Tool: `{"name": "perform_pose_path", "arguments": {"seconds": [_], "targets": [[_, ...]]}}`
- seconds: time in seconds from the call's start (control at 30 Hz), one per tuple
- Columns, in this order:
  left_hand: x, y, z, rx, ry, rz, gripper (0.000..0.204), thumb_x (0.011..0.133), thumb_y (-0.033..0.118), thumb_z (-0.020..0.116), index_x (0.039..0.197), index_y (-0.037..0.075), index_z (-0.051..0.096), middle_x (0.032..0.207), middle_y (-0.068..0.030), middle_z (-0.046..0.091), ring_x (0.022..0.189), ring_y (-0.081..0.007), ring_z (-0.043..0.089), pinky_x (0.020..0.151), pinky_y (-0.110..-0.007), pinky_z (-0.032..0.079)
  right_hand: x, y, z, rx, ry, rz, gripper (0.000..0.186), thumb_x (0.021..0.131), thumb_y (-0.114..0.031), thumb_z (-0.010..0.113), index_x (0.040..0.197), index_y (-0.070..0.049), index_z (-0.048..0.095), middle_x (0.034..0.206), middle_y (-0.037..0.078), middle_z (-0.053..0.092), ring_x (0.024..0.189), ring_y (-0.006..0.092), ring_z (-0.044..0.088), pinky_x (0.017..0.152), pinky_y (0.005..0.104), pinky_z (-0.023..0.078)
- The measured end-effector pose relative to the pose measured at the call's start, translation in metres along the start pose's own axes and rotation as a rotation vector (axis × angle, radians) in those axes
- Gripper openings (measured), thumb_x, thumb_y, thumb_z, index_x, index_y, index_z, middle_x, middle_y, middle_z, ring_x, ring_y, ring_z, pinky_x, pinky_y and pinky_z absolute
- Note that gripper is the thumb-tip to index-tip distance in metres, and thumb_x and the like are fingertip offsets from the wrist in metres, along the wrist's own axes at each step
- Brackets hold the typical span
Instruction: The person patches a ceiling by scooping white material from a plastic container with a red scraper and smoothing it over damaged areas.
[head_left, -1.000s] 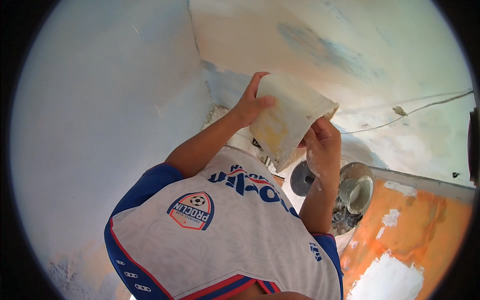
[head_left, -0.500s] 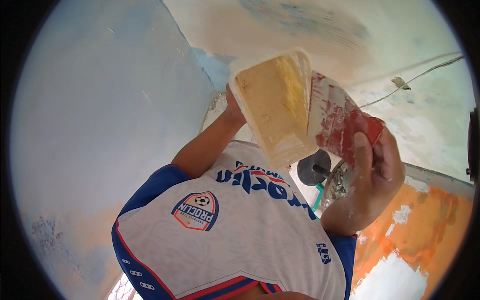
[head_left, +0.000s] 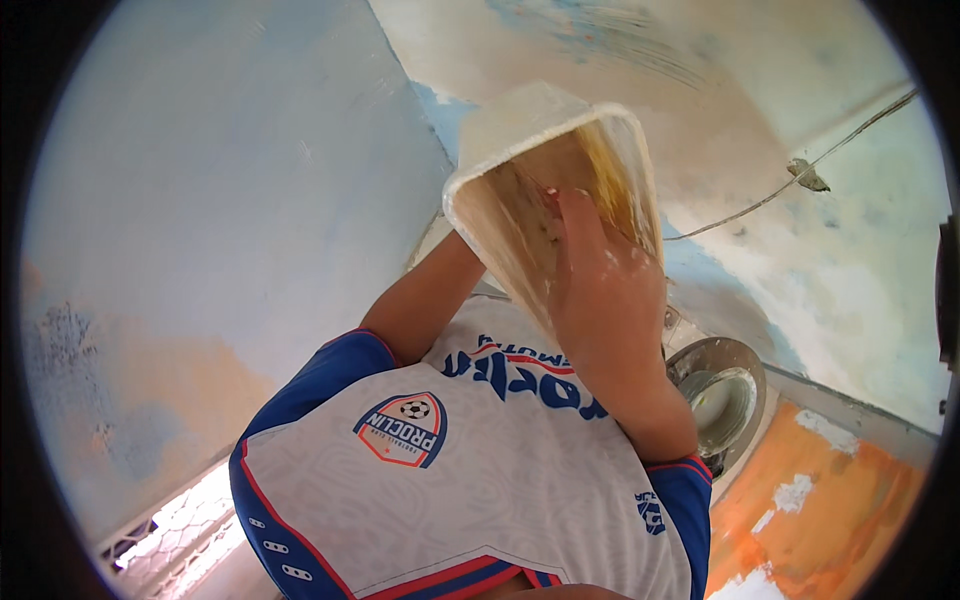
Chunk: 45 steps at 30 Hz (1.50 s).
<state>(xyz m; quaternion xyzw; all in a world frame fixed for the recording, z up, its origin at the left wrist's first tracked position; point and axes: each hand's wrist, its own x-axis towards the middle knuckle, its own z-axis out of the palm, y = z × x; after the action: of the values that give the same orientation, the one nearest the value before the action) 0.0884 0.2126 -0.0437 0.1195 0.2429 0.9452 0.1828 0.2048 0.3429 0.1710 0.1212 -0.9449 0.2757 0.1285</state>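
Note:
A whitish rectangular plastic tub (head_left: 550, 120) hangs tilted in the air in front of my chest, its open side facing me. Beige and yellow residue coats its inner walls. My left hand (head_left: 468, 252) supports it from the far left side; the fingers are hidden behind the tub and only the wrist and forearm show. My right hand (head_left: 605, 270) reaches into the tub, knuckles toward me, its fingers closed. The red putty knife it grips is almost wholly hidden by the hand and the tub wall. White smears mark the knuckles.
A round bucket with a pale inside (head_left: 722, 405) stands below on the right. Patchy blue and white walls (head_left: 230, 180) meet in a corner ahead. A thin cable (head_left: 760, 205) crosses the right wall, above an orange, peeling surface (head_left: 830, 490).
My right hand has moved left and into the tub with the putty knife, which was showing beside the rim. The tub has tipped and shifted slightly right. The bucket now shows more.

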Motion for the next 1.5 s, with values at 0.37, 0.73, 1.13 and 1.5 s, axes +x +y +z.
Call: {"name": "perform_pose_path", "arguments": {"seconds": [0.37, 0.73, 1.13, 1.5], "targets": [[-0.019, -0.012, 0.005, 0.006, 0.05, 0.084, 0.087, 0.095, 0.072, 0.048, 0.154, 0.008, 0.043, 0.15, -0.0151, 0.053, 0.136, -0.0302, 0.055, 0.111, -0.048, 0.049, -0.014, 0.012, -0.012, 0.186, 0.022, -0.078, 0.021, 0.097, -0.002, 0.063, 0.118, -0.003, 0.065, 0.099, 0.018, 0.075, 0.085, 0.0392, 0.073, 0.068, 0.0425, 0.057], [-0.023, -0.024, 0.013, 0.002, 0.06, 0.154, 0.087, 0.096, 0.072, 0.045, 0.155, 0.008, 0.042, 0.152, -0.0147, 0.052, 0.137, -0.0306, 0.054, 0.112, -0.048, 0.048, -0.004, 0.014, 0.002, 0.135, -0.126, -0.085, 0.025, 0.097, -0.006, 0.064, 0.12, -0.002, 0.071, 0.093, 0.019, 0.076, 0.082, 0.0381, 0.073, 0.072, 0.0436, 0.057], [-0.034, -0.013, 0.016, 0.033, 0.076, 0.213, 0.088, 0.097, 0.073, 0.042, 0.157, 0.009, 0.04, 0.153, -0.0142, 0.051, 0.139, -0.031, 0.053, 0.113, -0.049, 0.046, -0.02, 0.008, -0.017, 0.557, 0.0, -0.102, 0.027, 0.1, -0.004, 0.061, 0.124, 0.005, 0.068, 0.11, 0.021, 0.077, 0.098, 0.0302, 0.077, 0.088, 0.0342, 0.056], [-0.033, 0.016, 0.01, 0.06, 0.084, 0.26, 0.089, 0.097, 0.074, 0.039, 0.158, 0.01, 0.039, 0.154, -0.0137, 0.05, 0.14, -0.0314, 0.052, 0.115, -0.05, 0.045, -0.01, 0.019, -0.016, 0.531, 0.229, -0.022, 0.028, 0.099, -0.004, 0.061, 0.125, 0.005, 0.067, 0.103, 0.023, 0.075, 0.092, 0.0345, 0.077, 0.081, 0.0343, 0.057]]}}
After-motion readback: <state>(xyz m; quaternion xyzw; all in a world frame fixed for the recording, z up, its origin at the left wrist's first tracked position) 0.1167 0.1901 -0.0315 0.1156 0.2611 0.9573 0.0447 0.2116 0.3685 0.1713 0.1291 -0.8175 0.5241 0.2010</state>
